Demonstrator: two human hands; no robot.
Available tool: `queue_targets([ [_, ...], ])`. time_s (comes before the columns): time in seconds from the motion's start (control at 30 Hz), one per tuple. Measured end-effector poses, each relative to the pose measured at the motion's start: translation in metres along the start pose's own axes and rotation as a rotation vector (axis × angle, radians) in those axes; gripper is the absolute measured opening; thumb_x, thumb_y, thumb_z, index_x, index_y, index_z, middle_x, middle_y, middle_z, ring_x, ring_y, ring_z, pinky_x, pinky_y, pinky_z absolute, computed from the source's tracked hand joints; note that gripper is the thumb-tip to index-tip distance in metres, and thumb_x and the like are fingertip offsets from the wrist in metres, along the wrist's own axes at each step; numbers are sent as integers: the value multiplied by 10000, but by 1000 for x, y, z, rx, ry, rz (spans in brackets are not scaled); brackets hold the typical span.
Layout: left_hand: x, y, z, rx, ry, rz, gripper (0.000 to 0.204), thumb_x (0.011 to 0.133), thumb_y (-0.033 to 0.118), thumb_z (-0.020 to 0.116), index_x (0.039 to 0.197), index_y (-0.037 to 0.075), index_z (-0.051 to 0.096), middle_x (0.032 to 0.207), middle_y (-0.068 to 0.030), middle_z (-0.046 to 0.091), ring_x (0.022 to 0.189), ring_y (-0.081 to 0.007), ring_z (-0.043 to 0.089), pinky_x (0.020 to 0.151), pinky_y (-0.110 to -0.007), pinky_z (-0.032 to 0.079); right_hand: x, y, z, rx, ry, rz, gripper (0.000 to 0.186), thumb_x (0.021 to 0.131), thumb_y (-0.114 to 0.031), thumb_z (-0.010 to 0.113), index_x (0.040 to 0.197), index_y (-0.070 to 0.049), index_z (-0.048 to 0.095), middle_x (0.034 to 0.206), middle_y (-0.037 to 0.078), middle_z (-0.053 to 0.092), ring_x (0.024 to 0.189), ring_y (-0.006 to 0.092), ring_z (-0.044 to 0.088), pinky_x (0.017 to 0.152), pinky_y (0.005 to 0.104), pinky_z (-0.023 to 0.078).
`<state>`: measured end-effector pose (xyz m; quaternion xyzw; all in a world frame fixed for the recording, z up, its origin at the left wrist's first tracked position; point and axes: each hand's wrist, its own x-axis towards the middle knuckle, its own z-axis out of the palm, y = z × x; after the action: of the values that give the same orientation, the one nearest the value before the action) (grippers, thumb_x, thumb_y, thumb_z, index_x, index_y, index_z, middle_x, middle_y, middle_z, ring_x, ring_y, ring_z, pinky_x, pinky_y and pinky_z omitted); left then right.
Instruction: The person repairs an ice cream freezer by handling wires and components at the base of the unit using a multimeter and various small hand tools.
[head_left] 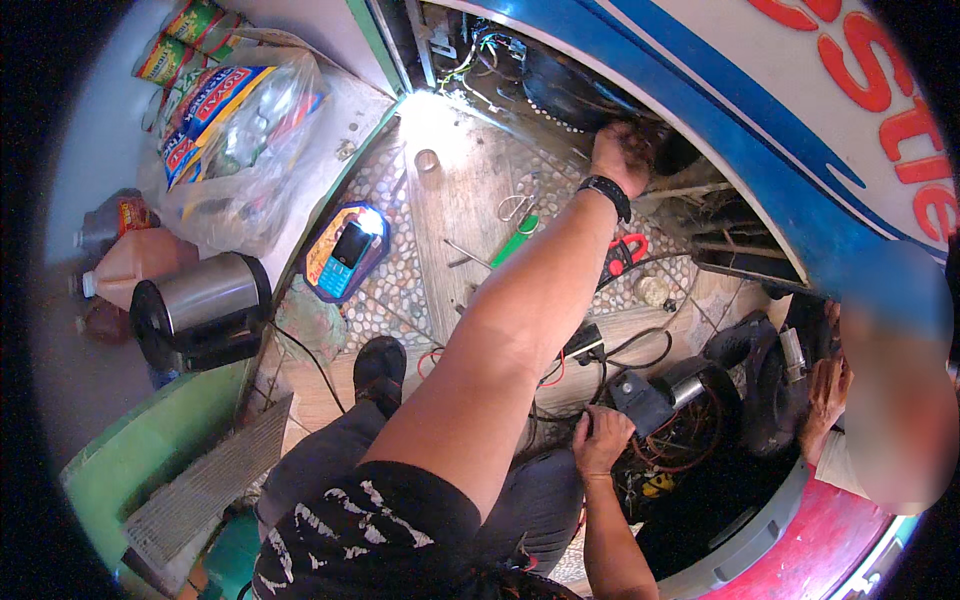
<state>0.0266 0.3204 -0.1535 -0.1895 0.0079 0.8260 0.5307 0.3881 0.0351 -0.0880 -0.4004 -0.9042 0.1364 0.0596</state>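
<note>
My left hand (622,155), with a black watch on the wrist, reaches far forward into the dark open compartment at the base of a blue and white cooler (720,110). Its fingers curl out of sight beside a black compressor (560,80), and what they hold is hidden. Close to my body, my right hand (600,440) is closed around a black cable (640,355) in a tangle of wires, right next to a black electrical box (638,402) with a silver cylinder (682,385).
On the pebble-patterned floor lie a lit phone (350,250), a green-handled tool (515,240), a red clamp meter (625,255) and a tape roll (428,160). A steel kettle (205,305), bottles (135,265) and a plastic bag (240,130) stand at the left. Another person's hand (825,390) is at the right.
</note>
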Motion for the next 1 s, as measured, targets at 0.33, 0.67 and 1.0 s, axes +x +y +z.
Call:
queue_targets([
  [0.33,-11,-11,9,57,90,114,147,903,185,585,1004,82,613,943,-85,642,895,-244,630,846,-342,532,0,0,0,-50,-23,20,173,808,-134,677,975,-98,652,936,59,645,920,288,587,869,443,396],
  [0.67,-2,-7,9,157,107,-43,125,928,101,534,983,98,646,967,-65,690,861,-186,652,783,-287,520,1,-1,0,-79,-36,35,148,821,-124,670,964,-95,645,947,59,650,934,279,584,889,436,385],
  [1.0,-10,-5,16,149,50,-113,81,848,103,609,923,88,636,897,-76,674,828,-198,645,742,-309,543,2,-2,-2,-57,-32,49,138,826,-115,664,960,-91,645,946,60,647,926,280,582,890,434,384],
])
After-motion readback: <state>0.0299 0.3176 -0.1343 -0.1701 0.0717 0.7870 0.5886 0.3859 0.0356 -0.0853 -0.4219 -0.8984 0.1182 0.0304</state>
